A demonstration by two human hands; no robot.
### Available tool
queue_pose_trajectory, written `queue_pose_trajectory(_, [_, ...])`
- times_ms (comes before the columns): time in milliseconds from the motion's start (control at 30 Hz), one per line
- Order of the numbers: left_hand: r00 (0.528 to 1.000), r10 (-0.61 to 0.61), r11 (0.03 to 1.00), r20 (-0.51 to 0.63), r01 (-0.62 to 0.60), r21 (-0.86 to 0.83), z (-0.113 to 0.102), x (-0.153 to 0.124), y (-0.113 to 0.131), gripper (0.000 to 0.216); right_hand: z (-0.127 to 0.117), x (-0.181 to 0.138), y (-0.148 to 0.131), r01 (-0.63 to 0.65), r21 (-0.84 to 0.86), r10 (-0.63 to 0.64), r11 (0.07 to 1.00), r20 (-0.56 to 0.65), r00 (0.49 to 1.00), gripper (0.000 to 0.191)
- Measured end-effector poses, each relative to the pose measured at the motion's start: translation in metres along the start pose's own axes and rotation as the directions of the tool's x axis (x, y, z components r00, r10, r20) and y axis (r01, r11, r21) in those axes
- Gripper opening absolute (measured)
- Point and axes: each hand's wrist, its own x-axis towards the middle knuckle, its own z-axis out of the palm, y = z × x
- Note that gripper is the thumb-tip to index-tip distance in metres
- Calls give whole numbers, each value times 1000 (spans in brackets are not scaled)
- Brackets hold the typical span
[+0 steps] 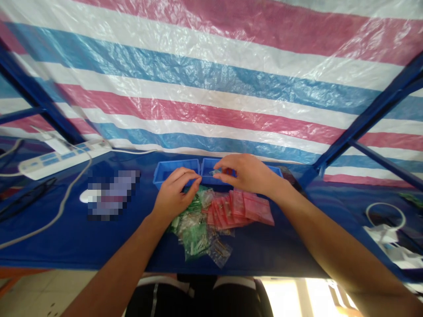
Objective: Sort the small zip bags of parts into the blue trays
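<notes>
My left hand [175, 193] is at the near edge of the left blue bin [161, 174], its thumb and fingertips brought together in a pinch. Whatever they may hold is too small to name. Over the middle blue bin [208, 179], my right hand [246, 174] has its thumb and index finger nearly closed around something small and bluish that I cannot make out. Just below both hands lies a pile of green plastic bags [196, 240] with small metal pieces inside. Pink plastic bags [238, 209] overlap to its right, and a clear bag of small parts [220, 251] lies in front.
Another blue bin [276, 171] is partly hidden behind my right wrist. On the left are a white power strip [66, 160], a grey cable [66, 198] and a pixelated object [114, 196]. White adapters [383, 233] lie far right. A striped plastic sheet [211, 88] hangs behind the blue table.
</notes>
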Motion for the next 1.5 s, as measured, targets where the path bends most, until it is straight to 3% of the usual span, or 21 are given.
queue_pose_trajectory(167, [1000,-26,1000,15,26,-1,0,1,5,16,36,-15,-24,204,-6,-202,979,100,974,36])
queue_pose_trajectory(267, [999,-21,1000,27,22,-10,1,0,5,19,61,-26,-21,185,10,-185,983,101,977,45])
queue_pose_trajectory(400, [998,8,1000,63,-7,-15,4,-2,4,21,78,-37,-15,140,43,-142,989,48,989,29])
queue_pose_trajectory(600, [995,47,997,85,-41,-67,3,-3,8,23,82,-43,-21,192,-123,-200,974,-59,978,18])
queue_pose_trajectory(767, [991,93,985,95,-78,-153,-4,-3,14,29,76,-47,-17,60,-43,-70,997,-280,957,18])
queue_pose_trajectory(900, [984,132,986,123,-117,-121,0,-2,13,49,64,-47,-12,76,-161,-116,984,-256,960,19])
queue_pose_trajectory(1033, [988,129,987,89,-119,-111,8,-5,9,51,60,-46,-10,110,-184,-153,977,-238,959,22])
queue_pose_trajectory(1167, [992,108,988,71,-99,-118,8,-4,11,63,70,-47,-11,121,-68,-136,990,-295,946,22])
queue_pose_trajectory(1300, [989,124,984,79,-112,-142,2,0,17,76,80,-46,-15,-5,209,101,978,-453,886,18])
queue_pose_trajectory(1400, [973,225,970,48,-219,-109,1,2,16,62,82,-44,-16,-57,392,243,918,-442,864,17])
queue_pose_trajectory(1500, [959,282,956,16,-280,-84,3,3,11,43,80,-43,-14,-63,471,275,880,-396,876,19])
